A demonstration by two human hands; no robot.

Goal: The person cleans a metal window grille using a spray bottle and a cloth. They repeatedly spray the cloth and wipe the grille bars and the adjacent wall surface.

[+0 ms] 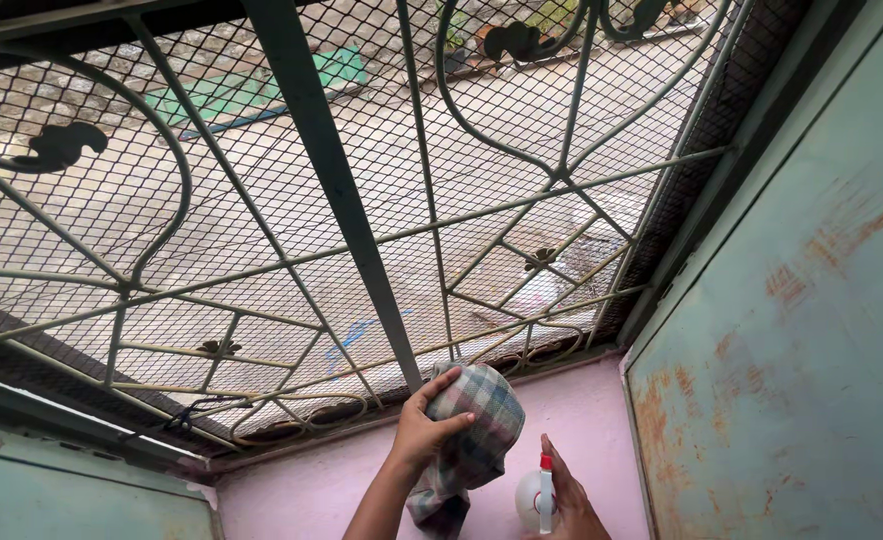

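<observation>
While a green metal window grille [331, 170] backed with wire mesh fills the far view, the left hand [423, 428] clutches a bunched plaid cloth [471, 440] near the pink sill [311, 490]; just right, the right hand [566, 500] grips a white spray bottle [537, 497], contents hidden.

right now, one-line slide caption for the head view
Left hand presses a plaid cloth to the foot of a meshed window grille; right hand holds a spray bottle.
</observation>
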